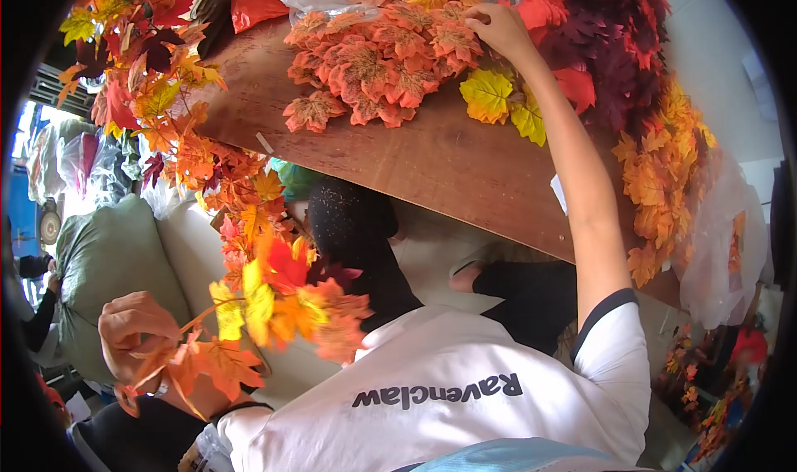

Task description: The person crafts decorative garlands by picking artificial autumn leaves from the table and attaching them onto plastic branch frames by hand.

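My left hand [137, 337] is low at the left, its fingers curled round the stem of an artificial maple leaf garland [286, 306]. Yellow, red and orange leaves fan out from it to the right. My right hand [501, 30] reaches to the far side of the brown board [415, 169]. Its fingertips are pinched together at the edge of a pile of orange-red artificial maple leaves [365, 65]; what is between them is hidden. Just below that hand lie yellow leaves [487, 96].
Dark red leaves [610, 57] and orange-yellow leaves [660, 173] heap along the board's right side, near a clear plastic bag [726, 239]. Another leaf garland [174, 98] hangs at the left. A green sack [116, 273] stands beyond, with a person's arm [41, 306] beside it.
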A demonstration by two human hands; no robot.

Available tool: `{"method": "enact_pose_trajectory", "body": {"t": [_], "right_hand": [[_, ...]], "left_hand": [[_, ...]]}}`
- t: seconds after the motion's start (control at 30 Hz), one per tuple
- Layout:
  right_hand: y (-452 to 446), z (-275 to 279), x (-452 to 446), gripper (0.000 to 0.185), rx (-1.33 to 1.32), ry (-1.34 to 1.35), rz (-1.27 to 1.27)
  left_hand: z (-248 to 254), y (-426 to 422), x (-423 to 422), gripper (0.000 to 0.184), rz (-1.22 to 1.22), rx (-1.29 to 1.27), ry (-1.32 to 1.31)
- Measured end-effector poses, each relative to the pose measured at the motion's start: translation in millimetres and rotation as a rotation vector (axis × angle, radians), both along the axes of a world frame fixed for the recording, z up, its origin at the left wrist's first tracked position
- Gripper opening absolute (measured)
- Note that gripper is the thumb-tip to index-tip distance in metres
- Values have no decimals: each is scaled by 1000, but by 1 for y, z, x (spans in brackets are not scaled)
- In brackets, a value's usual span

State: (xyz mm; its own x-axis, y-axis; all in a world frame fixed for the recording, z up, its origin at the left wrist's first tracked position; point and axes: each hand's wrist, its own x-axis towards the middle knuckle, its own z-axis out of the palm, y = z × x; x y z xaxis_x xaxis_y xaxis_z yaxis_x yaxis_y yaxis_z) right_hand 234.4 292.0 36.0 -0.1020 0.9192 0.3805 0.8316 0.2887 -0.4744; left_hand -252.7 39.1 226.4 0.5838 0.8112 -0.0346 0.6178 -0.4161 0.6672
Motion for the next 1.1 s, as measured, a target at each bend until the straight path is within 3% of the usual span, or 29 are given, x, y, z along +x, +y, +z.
{"method": "enact_pose_trajectory", "body": {"t": [0.13, 0.23, 0.27, 0.37, 0.43, 0.5, 0.57, 0.6, 0.7, 0.77, 0.8, 0.83, 0.97, 1.1], "right_hand": [[37, -25, 1, 41, -87, -82, 179], [29, 2, -19, 40, -388, -217, 159], [24, 12, -25, 38, -509, -284, 122], [55, -21, 2, 27, -127, -84, 331], [56, -18, 4, 22, 20, -40, 324], [51, -6, 5, 22, 65, 22, 295], [38, 19, 6, 23, 16, 102, 242], [8, 62, -18, 13, -92, 372, 150], [-12, 70, -19, 13, -104, 277, 161], [-40, 52, -18, 25, 70, 62, 136], [-68, 51, -28, 27, -12, 41, 67], [-92, 41, -36, 30, 53, 57, 69], [-148, -22, -39, 43, -174, 255, -111], [-167, -53, -26, 42, -281, 301, -158]], "left_hand": [[-21, -13, -10, 14, 489, -61, 271], [-68, -16, 3, 12, 417, 26, 449], [-83, -15, 14, 13, 390, -35, 340], [-130, -11, 52, 12, 269, -147, -52], [-163, -11, 72, 10, 225, -220, -377], [-182, -13, 97, 6, 208, -212, -500], [-191, -22, 121, 3, 383, -596, -774], [-198, -25, 128, 4, 356, -590, -800], [-201, -19, 142, 7, 319, -49, -501], [-190, -16, 141, 8, 334, 24, -495], [-188, -16, 140, 8, 343, 59, -492], [-188, -17, 139, 8, 354, -26, -541], [-184, -19, 140, 8, 237, -302, -654], [-177, -26, 150, 8, 176, -548, -705]]}}
